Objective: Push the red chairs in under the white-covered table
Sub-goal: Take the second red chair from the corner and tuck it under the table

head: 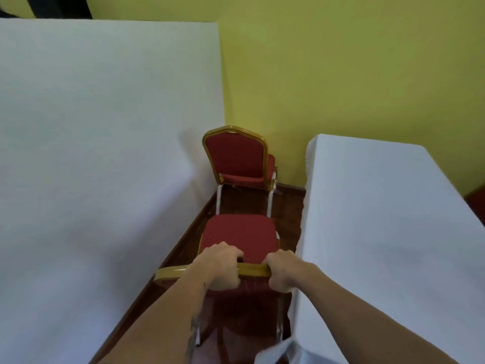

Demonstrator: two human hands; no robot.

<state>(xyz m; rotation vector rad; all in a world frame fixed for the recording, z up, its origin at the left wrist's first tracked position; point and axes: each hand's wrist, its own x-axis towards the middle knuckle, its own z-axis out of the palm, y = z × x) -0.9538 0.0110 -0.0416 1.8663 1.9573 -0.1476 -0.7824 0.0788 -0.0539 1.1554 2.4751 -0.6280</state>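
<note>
Both hands, the left hand (221,265) and right hand (284,271), clamp the gold top rail of the near red-cushioned chair (240,239) at lower centre. Fingers curl over the rail's far side, seat just beyond them.

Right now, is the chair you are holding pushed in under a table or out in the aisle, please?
Out: the near chair has its whole seat showing between the two tables, both hands gripping its back.

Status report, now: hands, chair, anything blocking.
Left hand and right hand both clamped on near red chair's gold top rail. Chair in aisle between two white-covered tables, not under either. Second red chair stands directly ahead.
</note>
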